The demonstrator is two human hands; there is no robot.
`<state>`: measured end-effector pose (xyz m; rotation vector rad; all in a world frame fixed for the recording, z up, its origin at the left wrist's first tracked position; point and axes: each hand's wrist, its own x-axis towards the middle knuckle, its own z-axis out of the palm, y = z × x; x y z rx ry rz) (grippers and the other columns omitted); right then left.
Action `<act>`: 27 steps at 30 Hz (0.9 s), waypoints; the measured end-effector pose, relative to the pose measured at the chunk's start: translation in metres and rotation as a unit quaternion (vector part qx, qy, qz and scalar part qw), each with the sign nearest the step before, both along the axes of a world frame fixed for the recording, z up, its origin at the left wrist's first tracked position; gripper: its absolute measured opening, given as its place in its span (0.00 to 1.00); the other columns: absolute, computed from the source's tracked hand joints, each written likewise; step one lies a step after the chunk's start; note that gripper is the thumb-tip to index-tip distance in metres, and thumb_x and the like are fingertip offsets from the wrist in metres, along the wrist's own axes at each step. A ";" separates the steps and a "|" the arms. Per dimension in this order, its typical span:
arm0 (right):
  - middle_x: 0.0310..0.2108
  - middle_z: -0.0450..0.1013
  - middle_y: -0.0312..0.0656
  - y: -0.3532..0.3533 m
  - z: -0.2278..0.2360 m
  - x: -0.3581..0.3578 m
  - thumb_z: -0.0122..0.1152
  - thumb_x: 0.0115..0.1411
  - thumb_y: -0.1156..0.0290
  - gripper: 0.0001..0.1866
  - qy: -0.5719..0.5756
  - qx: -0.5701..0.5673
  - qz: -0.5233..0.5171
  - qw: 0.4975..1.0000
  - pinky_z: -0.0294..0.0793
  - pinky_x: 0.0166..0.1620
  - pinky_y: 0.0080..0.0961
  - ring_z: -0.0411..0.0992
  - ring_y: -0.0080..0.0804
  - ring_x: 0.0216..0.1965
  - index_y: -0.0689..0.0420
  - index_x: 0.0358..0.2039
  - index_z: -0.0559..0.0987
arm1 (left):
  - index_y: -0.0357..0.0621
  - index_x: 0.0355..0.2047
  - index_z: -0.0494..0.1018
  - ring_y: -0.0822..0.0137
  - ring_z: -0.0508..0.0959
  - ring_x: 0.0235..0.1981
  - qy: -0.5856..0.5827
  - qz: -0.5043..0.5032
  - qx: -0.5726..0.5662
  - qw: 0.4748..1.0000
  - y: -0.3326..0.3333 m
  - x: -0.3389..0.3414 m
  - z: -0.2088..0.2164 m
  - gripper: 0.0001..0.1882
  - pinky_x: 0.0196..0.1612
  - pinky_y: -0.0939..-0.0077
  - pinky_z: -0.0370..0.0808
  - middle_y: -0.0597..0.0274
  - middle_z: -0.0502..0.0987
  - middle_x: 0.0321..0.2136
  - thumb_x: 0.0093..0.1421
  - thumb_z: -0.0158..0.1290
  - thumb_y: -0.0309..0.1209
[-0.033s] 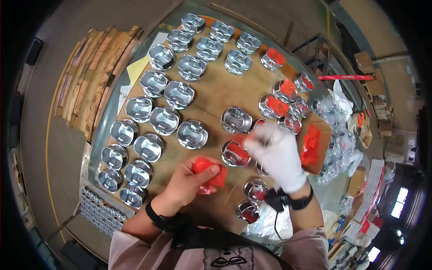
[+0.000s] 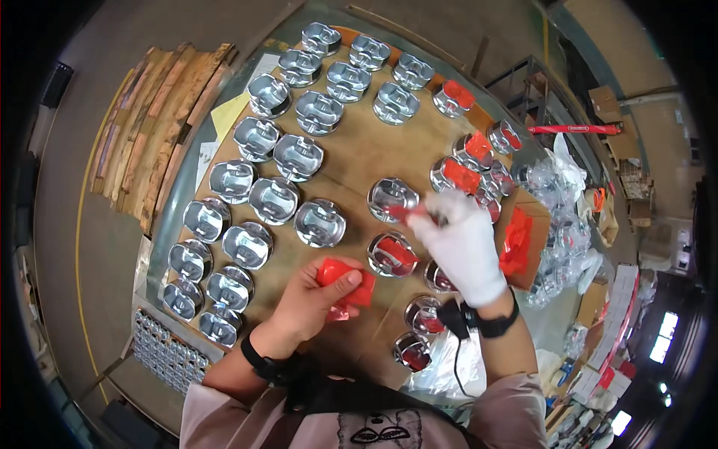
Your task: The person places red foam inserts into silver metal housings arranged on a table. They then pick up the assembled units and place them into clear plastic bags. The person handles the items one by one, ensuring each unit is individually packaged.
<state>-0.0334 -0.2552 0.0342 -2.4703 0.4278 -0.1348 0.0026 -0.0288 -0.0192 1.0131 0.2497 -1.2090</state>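
Bare, my left hand [image 2: 303, 303] is closed round a small stack of red plastic packets [image 2: 362, 292], thumb on top, over the near middle of the table. My right hand [image 2: 467, 251], in a white glove, pinches one red plastic packet [image 2: 402, 212] at the near right rim of a silver metal piston [image 2: 387, 194]. That piston stands with its hollow side up. Just nearer to me, another piston [image 2: 376, 260] has a red packet inside. More pistons holding red pieces [image 2: 426, 314] stand by my right wrist, some partly hidden by the glove.
Several pistons without red pieces [image 2: 274, 200] stand in rows on the left and far side of the cardboard-covered table [image 2: 366, 142]. A cardboard box [image 2: 540, 224] of red packets is to the right, beside clear plastic bags [image 2: 565, 239]. Stacked wooden boards [image 2: 161, 120] lie beyond the left edge.
My gloved right hand has shifted slightly farther from me, bringing its red packet up to the piston's rim. My left hand, with its red packets, has barely moved.
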 end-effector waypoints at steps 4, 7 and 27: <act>0.33 0.74 0.44 -0.010 -0.039 0.018 0.67 0.50 0.69 0.11 0.014 -0.195 0.056 0.979 0.75 0.38 0.37 0.74 0.43 0.34 0.55 0.35 0.80 | 0.43 0.50 0.71 0.71 0.80 0.37 0.029 0.041 -0.070 0.996 -0.005 0.012 0.006 0.17 0.34 0.77 0.81 0.61 0.79 0.41 0.62 0.58 0.32; 0.38 0.73 0.45 0.000 -0.027 0.015 0.68 0.50 0.69 0.14 -0.034 -0.201 0.031 0.979 0.74 0.42 0.36 0.74 0.46 0.37 0.56 0.38 0.79 | 0.42 0.53 0.69 0.69 0.80 0.39 0.049 0.040 -0.109 0.992 -0.004 0.023 0.013 0.20 0.36 0.77 0.81 0.62 0.79 0.41 0.62 0.57 0.30; 0.35 0.76 0.50 -0.084 -0.053 0.150 0.63 0.54 0.68 0.10 0.045 -0.270 0.025 0.961 0.76 0.44 0.40 0.75 0.48 0.39 0.54 0.36 0.81 | 0.37 0.56 0.67 0.60 0.77 0.47 0.054 0.099 -0.170 0.979 -0.027 0.071 0.010 0.21 0.46 0.62 0.79 0.52 0.74 0.49 0.63 0.52 0.26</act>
